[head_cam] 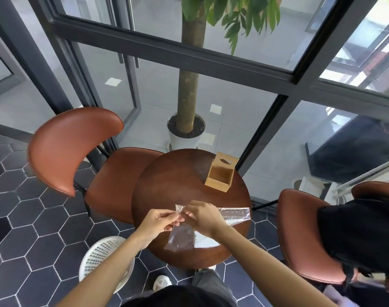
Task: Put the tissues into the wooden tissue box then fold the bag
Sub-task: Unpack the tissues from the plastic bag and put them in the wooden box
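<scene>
Clear bag is pinched at its top edge by left hand and right hand, nearer than wooden tissue box. Box looks empty, tissues not identifiable. Risk: slick film slipping, fold skewed.

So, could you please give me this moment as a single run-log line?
left hand: pinching clear bag top | right hand: pinching same edge | wooden tissue box: open, looks empty | stage: bag handling
</scene>
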